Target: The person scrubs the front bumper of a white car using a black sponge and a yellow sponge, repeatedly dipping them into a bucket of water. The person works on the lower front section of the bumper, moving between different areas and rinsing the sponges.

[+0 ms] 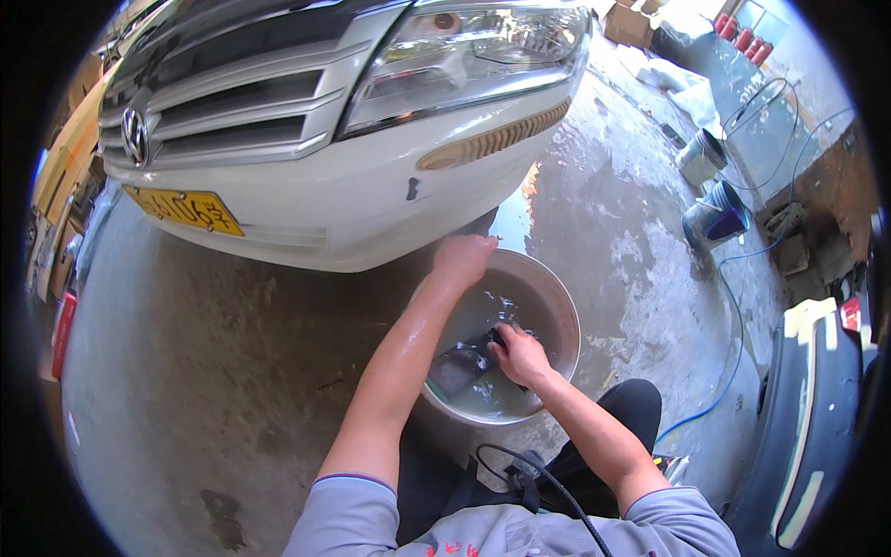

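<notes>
A round metal basin point(572, 327) of cloudy water stands on the floor before me. My right hand point(521, 355) is over the water, its fingers closed on a dark object point(495, 339) that I cannot make out. Beside it a dark, flat piece point(456, 369) lies partly under the water at the basin's left side. My left hand point(465, 261) is at the basin's far left rim, below a white car bumper point(376, 202); its fingers are bent, and what they touch is hidden. The bumper bears a small dark patch point(413, 189).
The car's headlight point(473, 63) overhangs the far side. Two buckets point(702, 159), point(717, 216) stand at the right, near a blue hose point(741, 327). A detached bumper point(800, 418) with pale patches is at the lower right. Cardboard boxes point(626, 26) lie farther back.
</notes>
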Available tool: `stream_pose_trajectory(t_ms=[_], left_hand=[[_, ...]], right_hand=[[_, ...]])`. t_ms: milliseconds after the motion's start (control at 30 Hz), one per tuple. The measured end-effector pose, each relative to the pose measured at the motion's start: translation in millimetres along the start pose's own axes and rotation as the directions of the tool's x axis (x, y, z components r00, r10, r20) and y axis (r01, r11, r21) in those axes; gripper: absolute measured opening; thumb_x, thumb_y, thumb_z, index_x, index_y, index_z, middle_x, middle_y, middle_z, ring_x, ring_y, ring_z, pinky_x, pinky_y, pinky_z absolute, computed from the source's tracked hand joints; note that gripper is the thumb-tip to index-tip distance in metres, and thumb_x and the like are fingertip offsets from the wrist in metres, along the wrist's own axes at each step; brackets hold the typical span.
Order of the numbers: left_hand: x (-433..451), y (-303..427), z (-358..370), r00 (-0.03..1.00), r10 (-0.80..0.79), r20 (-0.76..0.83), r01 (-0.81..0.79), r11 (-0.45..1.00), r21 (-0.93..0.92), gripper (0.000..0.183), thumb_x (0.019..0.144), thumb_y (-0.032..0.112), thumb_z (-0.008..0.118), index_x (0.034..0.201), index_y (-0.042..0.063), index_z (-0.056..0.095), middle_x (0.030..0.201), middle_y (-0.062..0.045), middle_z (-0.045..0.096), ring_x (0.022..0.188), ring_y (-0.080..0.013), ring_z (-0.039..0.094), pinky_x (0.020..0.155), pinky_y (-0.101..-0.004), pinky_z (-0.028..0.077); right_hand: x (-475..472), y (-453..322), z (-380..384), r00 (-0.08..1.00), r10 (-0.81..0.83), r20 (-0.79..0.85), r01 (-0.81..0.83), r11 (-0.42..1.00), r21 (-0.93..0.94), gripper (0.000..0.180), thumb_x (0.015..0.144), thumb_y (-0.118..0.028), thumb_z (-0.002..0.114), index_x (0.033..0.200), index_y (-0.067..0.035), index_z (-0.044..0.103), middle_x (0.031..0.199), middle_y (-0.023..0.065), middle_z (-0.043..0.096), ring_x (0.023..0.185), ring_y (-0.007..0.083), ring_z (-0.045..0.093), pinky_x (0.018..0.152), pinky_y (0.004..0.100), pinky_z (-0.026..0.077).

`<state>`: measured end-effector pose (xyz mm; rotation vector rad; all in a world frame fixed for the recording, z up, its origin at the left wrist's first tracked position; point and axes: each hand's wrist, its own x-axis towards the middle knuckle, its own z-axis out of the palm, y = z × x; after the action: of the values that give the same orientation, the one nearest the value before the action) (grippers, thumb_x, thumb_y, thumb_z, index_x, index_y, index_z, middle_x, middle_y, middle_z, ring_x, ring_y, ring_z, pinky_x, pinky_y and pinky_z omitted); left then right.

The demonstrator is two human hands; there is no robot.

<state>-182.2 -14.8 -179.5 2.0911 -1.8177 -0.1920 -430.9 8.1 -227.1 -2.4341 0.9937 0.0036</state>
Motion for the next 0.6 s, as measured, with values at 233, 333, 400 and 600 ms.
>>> stream_pose_trajectory(t_ms=[233,333,400,600], left_hand=[[-4.2,-6.0,0.6,0.999,0.015,-0.029,-0.015,1.000,-0.021,0.021,0.094,0.003,0.064,0.109,0.010,0.075,0.102,-0.018,0.080,0.099,-0.0396,0.079,0.084,-0.0533,0.062],[-5.2,-3.3,-3.9,1.000,-0.020,0.019,0.021,0.999,-0.035,0.021,0.096,0.004,0.062,0.111,0.009,0.075,0.105,-0.020,0.080,0.103,-0.0413,0.078,0.087,-0.0547,0.061],[-9.6,-12.0,-7.1,0.998,-0.050,0.038,0.051,0.998,-0.022,0.020,0.098,0.007,0.061,0.112,0.009,0.075,0.106,-0.020,0.080,0.104,-0.0413,0.078,0.088,-0.0554,0.060],[-9.4,-1.8,-10.7,0.998,-0.046,0.042,0.049,0.996,-0.074,0.020,0.103,0.012,0.057,0.114,0.006,0.072,0.113,-0.018,0.079,0.108,-0.0396,0.076,0.090,-0.0549,0.060]], right_hand=[[11.3,-7.3,15.3,0.989,0.019,0.146,-0.010,0.998,-0.064,0.039,0.110,-0.032,0.058,0.134,-0.001,0.060,0.110,0.0335,0.073,0.107,0.0545,0.070,0.094,0.0599,0.057],[12.4,-12.3,14.1,0.983,0.028,0.181,-0.023,0.999,-0.029,0.037,0.112,-0.033,0.058,0.128,0.000,0.061,0.104,0.0330,0.074,0.102,0.0534,0.072,0.091,0.0609,0.057],[16.8,-39.9,-11.4,0.935,0.125,0.333,-0.172,0.978,0.115,0.041,0.112,-0.034,0.059,0.133,0.001,0.061,0.107,0.0309,0.075,0.103,0.0485,0.074,0.093,0.0571,0.058],[21.2,22.2,-28.6,0.951,0.144,0.274,-0.309,0.364,0.879,0.041,0.116,-0.024,0.059,0.151,-0.003,0.060,0.131,0.0057,0.075,0.116,0.0166,0.072,0.100,0.0355,0.059]])
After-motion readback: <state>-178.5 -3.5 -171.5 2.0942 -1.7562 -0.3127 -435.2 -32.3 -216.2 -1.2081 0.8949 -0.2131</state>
